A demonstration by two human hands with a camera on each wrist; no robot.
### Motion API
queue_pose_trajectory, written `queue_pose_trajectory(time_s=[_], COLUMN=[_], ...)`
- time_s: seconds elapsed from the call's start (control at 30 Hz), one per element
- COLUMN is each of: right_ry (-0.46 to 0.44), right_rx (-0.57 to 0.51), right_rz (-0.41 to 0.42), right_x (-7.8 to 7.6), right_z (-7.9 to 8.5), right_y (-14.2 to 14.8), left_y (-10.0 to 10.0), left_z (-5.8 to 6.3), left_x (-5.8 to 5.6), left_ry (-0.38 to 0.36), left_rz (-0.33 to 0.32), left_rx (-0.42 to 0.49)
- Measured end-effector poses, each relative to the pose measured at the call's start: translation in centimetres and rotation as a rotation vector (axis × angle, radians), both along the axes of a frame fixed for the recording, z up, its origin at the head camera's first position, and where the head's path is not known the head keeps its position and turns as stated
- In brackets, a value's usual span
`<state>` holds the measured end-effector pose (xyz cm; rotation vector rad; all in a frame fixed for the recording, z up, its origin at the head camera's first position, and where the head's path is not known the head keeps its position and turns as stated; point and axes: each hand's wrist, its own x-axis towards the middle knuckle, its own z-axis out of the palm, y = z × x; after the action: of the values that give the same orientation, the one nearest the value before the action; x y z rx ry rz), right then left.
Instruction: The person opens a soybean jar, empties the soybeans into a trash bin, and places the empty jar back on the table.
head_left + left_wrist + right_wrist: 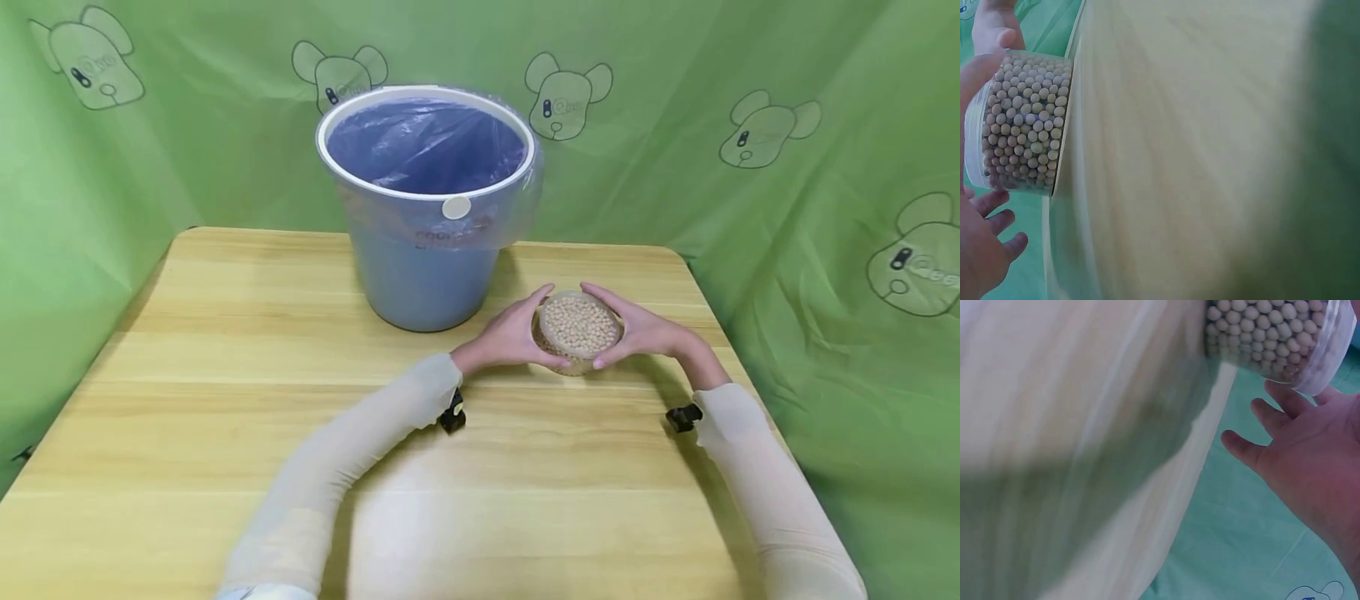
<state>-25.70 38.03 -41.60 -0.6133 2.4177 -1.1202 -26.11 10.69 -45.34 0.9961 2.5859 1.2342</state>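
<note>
A round clear jar (577, 329) full of small beige balls stands on the table, a see-through rim or lid round its top. My left hand (513, 333) curves round its left side, thumb at the front and fingers at the back. From the right, my right hand (645, 327) mirrors that hold. In the left wrist view the jar (1025, 122) shows its packed balls, with a thumb against its upper edge. The right wrist view has the jar (1266, 334) at the top; the right hand's (1310, 440) lower fingers spread apart below it.
Behind and left of the jar stands a blue bin (427, 275) with a white rim and a clear plastic liner. The wooden table (247, 375) is bordered by green cloth (637, 192) printed with bear-like heads. Each sleeve has a small black device (452, 414) at the wrist.
</note>
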Motion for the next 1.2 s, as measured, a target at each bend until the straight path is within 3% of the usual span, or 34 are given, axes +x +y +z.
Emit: queue_pose_trajectory(time_s=[0.2,0.4,0.6,0.8,1.07,1.2], right_ry=[-0.022,-0.014,0.008,0.051,0.083,0.099], right_rx=[-0.049,-0.108,-0.137,-0.256,-0.494,-0.579], right_rz=[-0.031,-0.068,-0.071,-0.026,0.059,0.093], right_x=[-0.1,-0.2,0.1,-0.1,-0.3,0.2], right_z=[-0.7,-0.7,-0.3,2.0,5.8,7.7], right_y=[0.0,-0.4,-0.9,-1.7,-3.3,-4.3], left_y=[0.3,0.4,-0.1,-0.9,-1.5,-1.7], left_z=[-0.4,-0.2,0.3,2.3,6.4,8.4], left_x=[-0.3,-0.7,-0.3,0.0,1.0,1.5], left_ry=[-0.039,-0.016,-0.054,-0.067,-0.037,-0.053], left_rz=[0.013,0.01,0.017,0.015,0.038,0.012], left_rx=[0.006,0.09,0.165,0.313,0.454,0.529])
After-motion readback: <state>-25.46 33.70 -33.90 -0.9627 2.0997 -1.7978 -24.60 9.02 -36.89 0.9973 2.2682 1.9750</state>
